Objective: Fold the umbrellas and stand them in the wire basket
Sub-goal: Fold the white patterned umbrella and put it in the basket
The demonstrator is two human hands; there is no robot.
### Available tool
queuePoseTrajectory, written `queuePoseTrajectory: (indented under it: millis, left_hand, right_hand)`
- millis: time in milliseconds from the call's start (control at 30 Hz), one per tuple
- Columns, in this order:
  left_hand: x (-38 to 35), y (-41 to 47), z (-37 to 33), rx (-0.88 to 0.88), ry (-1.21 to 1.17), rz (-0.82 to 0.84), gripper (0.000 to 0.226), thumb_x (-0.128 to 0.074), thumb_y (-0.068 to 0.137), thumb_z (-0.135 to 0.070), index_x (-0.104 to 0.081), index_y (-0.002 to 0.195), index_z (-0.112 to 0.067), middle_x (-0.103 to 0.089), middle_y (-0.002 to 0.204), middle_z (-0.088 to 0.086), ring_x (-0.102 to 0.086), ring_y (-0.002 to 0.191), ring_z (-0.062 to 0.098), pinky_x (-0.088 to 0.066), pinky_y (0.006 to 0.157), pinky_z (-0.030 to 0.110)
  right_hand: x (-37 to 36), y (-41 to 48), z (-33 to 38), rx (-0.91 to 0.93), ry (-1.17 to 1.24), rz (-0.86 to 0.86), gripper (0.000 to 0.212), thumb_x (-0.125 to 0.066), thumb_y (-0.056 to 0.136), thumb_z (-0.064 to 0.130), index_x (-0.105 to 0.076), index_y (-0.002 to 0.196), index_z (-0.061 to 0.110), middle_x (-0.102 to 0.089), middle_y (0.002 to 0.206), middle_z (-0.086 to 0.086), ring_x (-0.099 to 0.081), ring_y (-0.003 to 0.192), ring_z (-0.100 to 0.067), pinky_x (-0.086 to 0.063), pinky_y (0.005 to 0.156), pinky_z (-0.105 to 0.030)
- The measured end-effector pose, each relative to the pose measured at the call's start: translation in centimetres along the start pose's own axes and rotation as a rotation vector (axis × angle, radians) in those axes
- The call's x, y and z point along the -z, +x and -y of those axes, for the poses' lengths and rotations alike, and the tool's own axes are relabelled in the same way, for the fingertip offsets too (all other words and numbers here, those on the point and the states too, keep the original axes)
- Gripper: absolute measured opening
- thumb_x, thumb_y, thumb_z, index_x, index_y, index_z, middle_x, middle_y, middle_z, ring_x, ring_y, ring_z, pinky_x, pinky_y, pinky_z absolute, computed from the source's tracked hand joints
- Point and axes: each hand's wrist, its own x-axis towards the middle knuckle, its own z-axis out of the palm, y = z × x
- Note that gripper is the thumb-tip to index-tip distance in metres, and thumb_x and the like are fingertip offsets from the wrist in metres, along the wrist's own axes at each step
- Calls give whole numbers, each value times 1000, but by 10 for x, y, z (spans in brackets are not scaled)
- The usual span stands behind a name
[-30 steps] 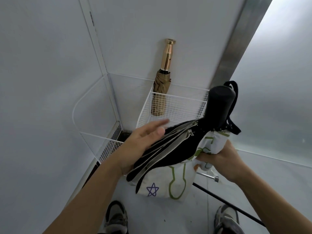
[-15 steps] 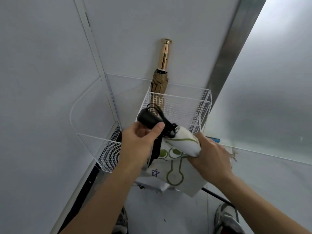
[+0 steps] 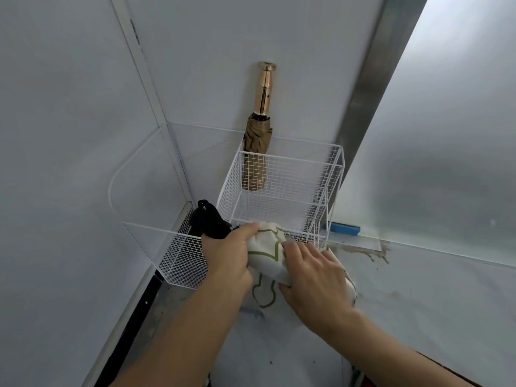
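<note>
compared with half a second ago, the white umbrella [image 3: 265, 252] is sitting lower in the frame and its black handle [image 3: 208, 222] is now poking left past the near left corner of the wire basket [image 3: 293, 185]. the left hand [image 3: 226, 258] is grasping the bundle just behind that handle and the right hand [image 3: 312, 277] is curling over the canopy fabric, with the umbrella lying tilted at centre frame just in front of the basket's near rim, not yet inside. the tan umbrella [image 3: 257, 141] is standing in the back left corner against the wall, leaving bare mesh showing across the basket's middle and right.
</note>
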Motion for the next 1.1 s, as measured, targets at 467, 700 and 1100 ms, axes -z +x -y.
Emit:
queuePoseTrajectory:
  millis: [467, 700, 1100]
  left_hand:
    - [4, 8, -9, 192, -80, 209, 17, -73, 79, -6, -67, 94, -9, -70, 95, 16, -67, 86, 31, -55, 90, 52]
    - [7, 1, -22, -40, -131, 259, 18, -64, 82, 4, -62, 73, -12, -68, 74, 9, -68, 74, 23, -58, 71, 38]
    - [8, -5, -26, 37, -138, 151, 36, -75, 75, -19, -62, 109, -14, -67, 87, 8, -66, 69, 21, -55, 59, 33]
  right_hand:
    - [-7, 1, -4, -24, 35, -61, 61, -90, 56, 38, -63, 106, 18, -69, 92, 3, -67, 79, -18, -56, 65, -34]
    - [-12, 1, -9, -108, 118, -13, 79, -85, 54, 51, -53, 121, 22, -64, 108, 3, -61, 96, -20, -52, 79, -36]
    - [-14, 4, -15, -44, 31, -198, 56, -91, 56, 29, -65, 102, 15, -65, 90, -1, -59, 78, -23, -47, 67, -35]
